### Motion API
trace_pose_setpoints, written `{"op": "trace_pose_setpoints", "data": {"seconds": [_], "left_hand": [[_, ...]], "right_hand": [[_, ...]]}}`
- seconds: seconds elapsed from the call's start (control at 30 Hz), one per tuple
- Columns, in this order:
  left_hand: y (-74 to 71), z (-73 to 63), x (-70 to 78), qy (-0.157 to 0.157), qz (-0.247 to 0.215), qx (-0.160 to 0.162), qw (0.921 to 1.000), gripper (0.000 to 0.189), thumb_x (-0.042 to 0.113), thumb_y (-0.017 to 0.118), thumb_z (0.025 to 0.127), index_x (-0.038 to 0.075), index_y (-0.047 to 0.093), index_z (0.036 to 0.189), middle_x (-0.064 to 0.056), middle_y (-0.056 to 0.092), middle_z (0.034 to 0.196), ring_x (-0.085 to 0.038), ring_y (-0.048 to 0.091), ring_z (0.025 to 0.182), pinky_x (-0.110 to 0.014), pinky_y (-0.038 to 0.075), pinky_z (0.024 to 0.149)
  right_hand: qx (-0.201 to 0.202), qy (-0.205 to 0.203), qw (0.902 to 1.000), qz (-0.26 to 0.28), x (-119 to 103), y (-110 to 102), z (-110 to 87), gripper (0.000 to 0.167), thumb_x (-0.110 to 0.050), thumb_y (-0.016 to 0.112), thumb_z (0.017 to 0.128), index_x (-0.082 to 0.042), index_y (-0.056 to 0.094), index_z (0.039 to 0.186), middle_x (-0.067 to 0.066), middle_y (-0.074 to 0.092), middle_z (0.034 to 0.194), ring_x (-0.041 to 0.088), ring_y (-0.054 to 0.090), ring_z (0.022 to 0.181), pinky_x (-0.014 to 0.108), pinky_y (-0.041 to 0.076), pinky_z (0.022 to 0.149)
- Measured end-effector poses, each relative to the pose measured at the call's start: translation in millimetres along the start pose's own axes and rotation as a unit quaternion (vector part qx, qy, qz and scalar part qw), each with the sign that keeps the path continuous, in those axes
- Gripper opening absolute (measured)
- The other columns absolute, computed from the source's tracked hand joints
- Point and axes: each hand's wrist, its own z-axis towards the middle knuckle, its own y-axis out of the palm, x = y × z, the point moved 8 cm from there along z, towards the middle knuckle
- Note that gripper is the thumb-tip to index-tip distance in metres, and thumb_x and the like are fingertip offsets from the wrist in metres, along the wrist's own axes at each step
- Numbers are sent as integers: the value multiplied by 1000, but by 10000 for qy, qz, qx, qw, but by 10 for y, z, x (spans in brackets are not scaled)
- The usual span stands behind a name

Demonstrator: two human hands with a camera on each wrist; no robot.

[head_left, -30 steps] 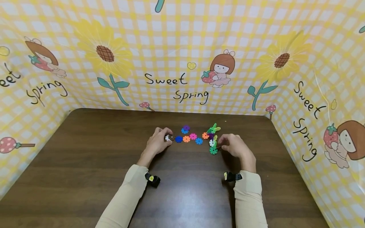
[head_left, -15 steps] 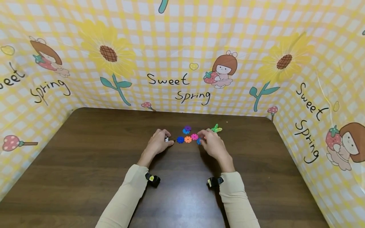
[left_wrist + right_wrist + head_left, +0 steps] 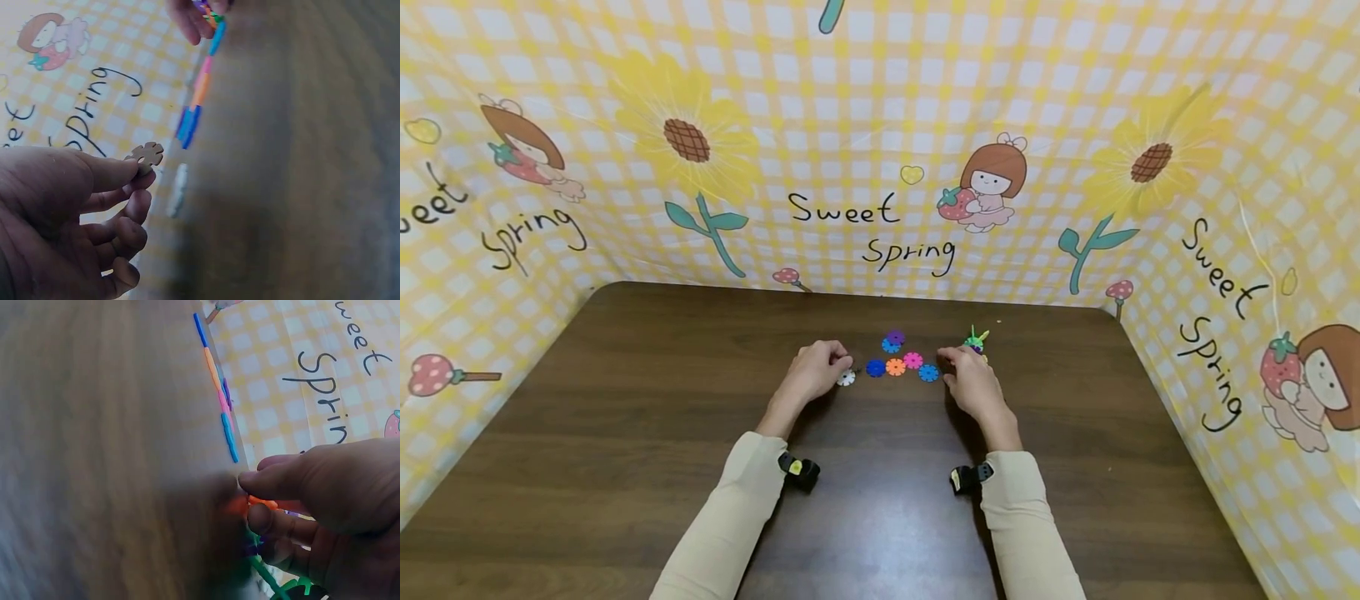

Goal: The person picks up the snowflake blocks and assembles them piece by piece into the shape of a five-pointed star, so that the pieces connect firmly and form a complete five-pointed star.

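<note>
My left hand [image 3: 815, 372] pinches a brown notched plastic disc [image 3: 150, 153] between thumb and forefinger. Just below those fingertips lies a white notched disc [image 3: 847, 378]. My right hand [image 3: 973, 383] grips an orange notched disc [image 3: 262, 502], which belongs to a joined cluster with green pieces [image 3: 974, 342] and purple ones; the hand hides much of it from above. Between the hands a row runs from a dark blue disc [image 3: 876, 367] through an orange disc [image 3: 895, 367] and a pink disc [image 3: 912, 360] to a light blue disc [image 3: 928, 372].
Behind the row, a purple disc [image 3: 895, 337] overlaps a light blue disc [image 3: 891, 347]. The brown wooden table [image 3: 880, 500] meets a yellow checked cloth [image 3: 850, 167] at its back and sides. Each wrist wears a black strapped camera [image 3: 801, 472].
My right hand has moved left and grips the green-and-purple cluster, which has tilted and shifted slightly right. My left fingers have lifted off the white disc, now in plain view, holding the brown one.
</note>
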Motion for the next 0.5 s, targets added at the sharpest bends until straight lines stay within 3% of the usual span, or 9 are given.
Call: {"op": "trace_pose_setpoints", "data": {"seconds": [0.13, 0.3, 0.5], "left_hand": [[-64, -38, 85, 56, -157, -53, 9998, 16, 23, 62, 101, 10, 72, 100, -3, 65, 87, -21, 57, 79, -38, 46, 75], [-117, -92, 201, 149, -350, -273, 9989, 19, 25, 61, 102, 9, 71, 102, -5, 66, 89, -18, 55, 73, -34, 46, 68], [-148, -156, 312, 375, -404, -591, 9967, 23, 26, 60, 102, 7, 71, 104, -10, 67, 90, -17, 53, 66, -32, 44, 64]], "right_hand": [[127, 127, 9998, -116, 47, -73, -14, 42, -4, 71, 91, -10, 64, 132, 16, 58, 135, 44, 62, 111, 58, 53, 82], [298, 258, 9992, -105, 102, -133, -30, 40, -3, 73, 89, -9, 66, 128, 17, 62, 129, 44, 62, 111, 58, 52, 85], [-70, 89, 9999, 83, 2, -9, -19, 31, -13, 73, 93, -12, 70, 123, 12, 65, 120, 34, 62, 111, 52, 51, 89]]}}
